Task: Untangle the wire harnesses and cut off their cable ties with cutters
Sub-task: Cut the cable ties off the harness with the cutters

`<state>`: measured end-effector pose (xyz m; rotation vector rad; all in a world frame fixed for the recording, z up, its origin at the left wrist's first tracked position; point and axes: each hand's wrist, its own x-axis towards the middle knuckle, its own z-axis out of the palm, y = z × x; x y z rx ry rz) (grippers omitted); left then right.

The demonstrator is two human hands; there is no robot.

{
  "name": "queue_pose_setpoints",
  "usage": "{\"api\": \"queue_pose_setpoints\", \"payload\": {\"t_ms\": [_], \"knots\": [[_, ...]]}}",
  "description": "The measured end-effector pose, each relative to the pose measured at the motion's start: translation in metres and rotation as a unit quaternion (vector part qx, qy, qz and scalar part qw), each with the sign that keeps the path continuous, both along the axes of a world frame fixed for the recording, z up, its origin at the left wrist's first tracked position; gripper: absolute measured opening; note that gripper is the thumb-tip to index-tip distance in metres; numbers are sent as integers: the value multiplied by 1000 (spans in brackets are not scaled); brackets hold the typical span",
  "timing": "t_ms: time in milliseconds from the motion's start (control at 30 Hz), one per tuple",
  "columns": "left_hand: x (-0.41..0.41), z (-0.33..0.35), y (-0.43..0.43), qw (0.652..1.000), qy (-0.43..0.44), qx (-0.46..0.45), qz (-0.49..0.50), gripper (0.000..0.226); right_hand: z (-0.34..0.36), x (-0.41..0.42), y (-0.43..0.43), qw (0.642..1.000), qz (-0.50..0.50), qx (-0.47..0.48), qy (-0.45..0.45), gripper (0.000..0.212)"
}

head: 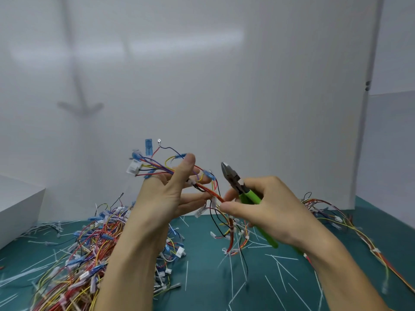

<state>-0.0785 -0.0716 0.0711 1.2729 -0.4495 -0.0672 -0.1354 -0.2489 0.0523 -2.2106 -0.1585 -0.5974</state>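
At centre frame, the left hand [166, 194] is gripping the raised wire harness [203, 187] while the right hand [269, 207] is clutching the cutters [235, 181], whose tips, I judge, should be nipping only the cable tie [191, 182], never insulation.

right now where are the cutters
Head view, right of centre: the cutters are in the right hand, raised above the mat, just right of the wire harness the left hand holds.

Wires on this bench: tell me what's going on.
A person is working through wire harnesses. The left hand holds one harness up; the right hand grips green-handled cutters, their tip pointing up, not on a tie. A tangled pile lies on the green mat at left, with cut tie strips scattered around.
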Motion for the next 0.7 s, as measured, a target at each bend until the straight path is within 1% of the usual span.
{"api": "queue_pose_setpoints", "payload": {"t_ms": [67, 133, 200, 300, 367, 433, 467, 567, 633, 700], "knots": [[-1, 1, -3, 1000, -5, 15, 6, 59, -1, 1, 2, 1000, -12, -4, -19, 11], [-2, 0, -3, 1000, -16, 18, -4, 64, 0, 1, 4, 999, -19, 14, -37, 8], [-1, -1, -1, 999, -26, 8, -22, 62, 1, 1, 4, 996, -9, 72, -55, 8], [2, -3, 0, 999, -25, -11, -45, 51, 2, 0, 0, 982, 1, 171, -76, 10], [4, -5, -2, 999, -31, -8, -37, 43, 2, 0, 0, 970, 12, 227, -85, 8], [5, -8, -5, 999, -46, 18, -22, 34, 3, 0, 1, 955, 26, 283, -89, 8], [4, -8, -6, 997, -59, 44, -24, 33, 3, 0, 1, 949, 30, 300, -90, 8], [1, -8, -9, 978, -134, 148, -68, 45, 4, -1, 2, 946, 29, 308, -94, 9], [0, -9, -11, 960, -180, 192, -90, 39, 4, 0, 3, 945, 35, 309, -98, 9], [0, -11, -16, 953, -200, 204, -98, 30, 4, 0, 5, 945, 38, 309, -101, 9]]}}
